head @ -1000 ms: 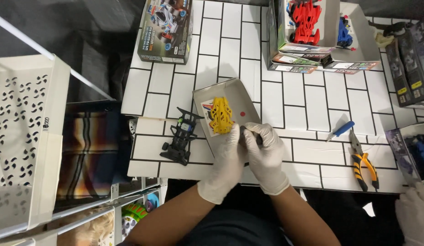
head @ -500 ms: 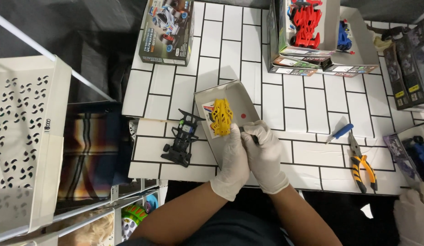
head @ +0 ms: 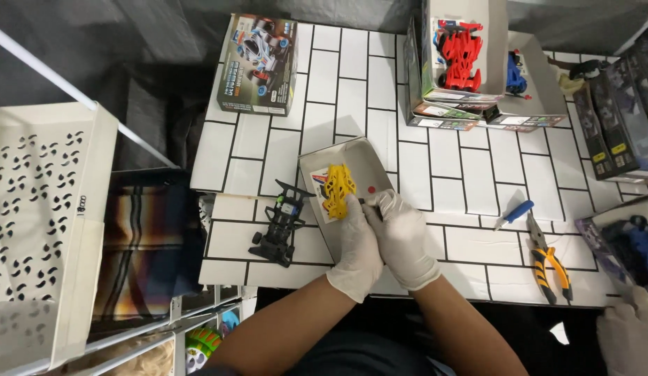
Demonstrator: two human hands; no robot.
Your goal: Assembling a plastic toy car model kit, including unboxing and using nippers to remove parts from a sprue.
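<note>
Over grey tray [head: 369,163]: left hand [head: 357,245] grips yellow car shell [head: 338,189] (right hand [head: 404,237] touching).

The yellow toy car body [head: 338,189] is a small plastic shell with many open gaps. It is held up over the grey cardboard tray [head: 365,163], at the left part of the tray, with its long side pointing away from the person. The tray lies flat, slightly turned.

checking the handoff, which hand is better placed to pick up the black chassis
Left. The left hand sits right beside the black chassis; the right hand is on the far side, toward the pliers.
</note>
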